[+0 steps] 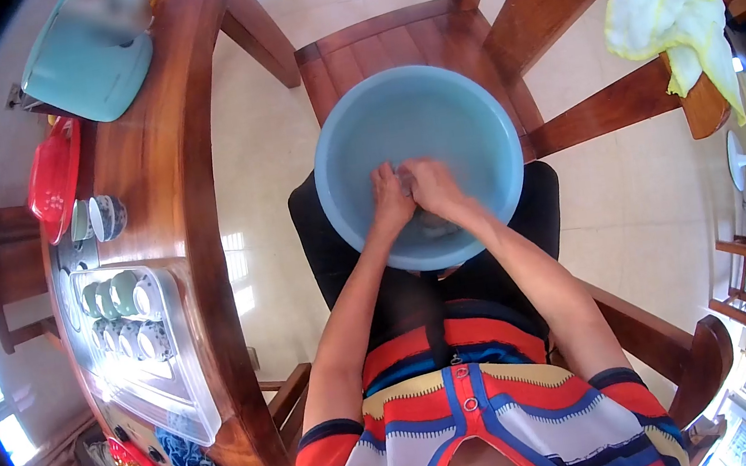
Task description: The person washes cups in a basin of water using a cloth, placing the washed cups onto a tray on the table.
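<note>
A round light-blue basin holds cloudy water. Inside it, near the middle, my left hand and my right hand meet with fingers bent inward. Between the fingertips shows a small greyish thing, mostly covered, whose kind I cannot make out. Both hands appear closed around it. Below my right wrist a pale grey lump lies in the water against the basin's near side, too blurred to name.
The basin rests on a wooden chair. On the left wooden table stand a clear tray with several small cups, two more cups, a red dish and a turquoise appliance. A yellow-edged cloth hangs at right.
</note>
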The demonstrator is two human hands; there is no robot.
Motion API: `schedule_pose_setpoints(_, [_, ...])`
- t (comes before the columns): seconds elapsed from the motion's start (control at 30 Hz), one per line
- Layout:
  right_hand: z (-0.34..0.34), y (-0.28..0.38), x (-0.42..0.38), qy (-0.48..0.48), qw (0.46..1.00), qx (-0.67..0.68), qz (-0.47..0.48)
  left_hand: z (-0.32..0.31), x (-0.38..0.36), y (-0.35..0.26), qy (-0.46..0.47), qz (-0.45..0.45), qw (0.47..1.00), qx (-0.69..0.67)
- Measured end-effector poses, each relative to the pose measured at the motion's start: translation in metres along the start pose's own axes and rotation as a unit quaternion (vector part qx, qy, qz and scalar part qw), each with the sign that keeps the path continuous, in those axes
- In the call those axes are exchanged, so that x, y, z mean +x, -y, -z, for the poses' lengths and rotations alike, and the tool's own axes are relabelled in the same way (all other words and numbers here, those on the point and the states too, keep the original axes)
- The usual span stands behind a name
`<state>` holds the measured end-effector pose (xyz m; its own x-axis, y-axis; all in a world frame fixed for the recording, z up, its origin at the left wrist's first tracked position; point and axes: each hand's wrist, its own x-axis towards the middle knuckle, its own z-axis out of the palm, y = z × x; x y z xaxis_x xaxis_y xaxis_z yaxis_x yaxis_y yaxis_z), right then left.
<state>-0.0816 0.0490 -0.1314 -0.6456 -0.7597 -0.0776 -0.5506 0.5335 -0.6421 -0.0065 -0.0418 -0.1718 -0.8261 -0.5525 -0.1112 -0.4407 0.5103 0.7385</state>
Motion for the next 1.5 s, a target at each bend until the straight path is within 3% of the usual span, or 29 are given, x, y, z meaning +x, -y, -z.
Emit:
schedule_pose_setpoints(0.03, [0.002,0.004,-0.002,-0.02,0.996,0.079,0.025,-0.002,0.0,0.005,-0.011,-0.016,1.0,-0.001])
schedule_pose_setpoints(0.13, [0.002,0.004,-0.007,-0.029,0.99,0.123,0.063,0.001,-0.003,0.007,0.006,-0.035,0.999,0.01])
schedule_pose_setpoints(0.37, [0.01,-0.014,-0.009,-0.003,0.997,0.027,0.079,0.016,-0.006,-0.012,0.026,0.009,1.0,0.012])
schedule_pose_setpoints(0.43, [0.009,-0.015,-0.007,0.02,0.999,-0.037,-0.029,0.021,-0.008,-0.018,0.055,0.051,0.995,0.067])
schedule_pose_setpoints(0.57, [0.003,-0.015,-0.008,0.008,0.994,-0.088,-0.066,0.02,-0.008,-0.027,0.039,0.073,0.989,0.122])
schedule_pose_setpoints(0.67, [-0.003,-0.025,-0.004,-0.011,0.998,-0.046,-0.048,0.024,0.002,-0.021,-0.007,0.146,0.989,0.013])
schedule_pose_setpoints(0.73, [0.008,-0.024,0.001,0.033,0.961,0.231,-0.15,0.023,0.011,-0.012,0.003,0.199,0.972,-0.125])
schedule_pose_setpoints(0.77, [0.011,-0.021,-0.001,0.034,0.961,0.23,-0.151,0.02,0.013,-0.008,0.003,0.2,0.972,-0.127])
schedule_pose_setpoints(0.83, [0.025,-0.004,-0.009,0.081,0.911,0.373,-0.157,0.024,0.013,-0.017,0.067,0.334,0.881,-0.328])
schedule_pose_setpoints(0.87, [0.027,0.004,-0.014,0.08,0.911,0.372,-0.158,0.024,0.014,-0.017,0.068,0.334,0.881,-0.329])
schedule_pose_setpoints(0.93, [0.026,0.016,-0.022,0.053,0.947,0.312,-0.05,0.023,0.016,-0.009,0.139,0.35,0.828,-0.415])
schedule_pose_setpoints(0.97, [0.021,0.014,-0.022,0.054,0.947,0.313,-0.05,0.021,0.017,-0.004,0.138,0.351,0.828,-0.415])
schedule_pose_setpoints(1.03, [0.011,0.011,-0.022,-0.042,0.977,0.119,0.169,0.014,0.019,0.007,0.125,0.353,0.84,-0.393])
schedule_pose_setpoints(1.17, [0.007,0.009,-0.017,0.053,0.99,0.047,0.121,0.005,0.019,0.007,0.077,0.326,0.852,-0.402])
schedule_pose_setpoints(1.2, [0.002,0.007,-0.014,0.053,0.984,0.146,0.093,0.008,0.017,0.004,0.09,0.297,0.863,-0.397])
schedule_pose_setpoints(1.23, [-0.003,0.006,-0.011,0.054,0.966,0.245,0.063,0.012,0.014,0.001,0.102,0.269,0.874,-0.392])
schedule_pose_setpoints(1.27, [-0.006,0.002,-0.007,0.055,0.965,0.246,0.064,0.016,0.012,-0.001,0.1,0.27,0.874,-0.391])
schedule_pose_setpoints(1.33, [0.005,0.0,-0.001,0.125,0.916,0.367,-0.103,0.019,0.01,-0.008,0.101,0.254,0.883,-0.381])
schedule_pose_setpoints(1.37, [0.012,-0.001,-0.004,0.123,0.872,0.457,-0.124,0.02,0.008,-0.012,0.101,0.254,0.883,-0.381])
schedule_pose_setpoints(1.4, [0.012,-0.009,-0.005,0.124,0.872,0.456,-0.124,0.023,0.005,-0.022,0.097,0.233,0.873,-0.417])
schedule_pose_setpoints(1.47, [0.008,-0.021,-0.005,0.133,0.674,0.703,-0.183,0.026,0.003,-0.027,0.092,0.212,0.861,-0.452])
schedule_pose_setpoints(1.5, [0.008,-0.021,-0.006,0.134,0.675,0.702,-0.184,0.024,0.003,-0.025,0.101,0.175,0.869,-0.451])
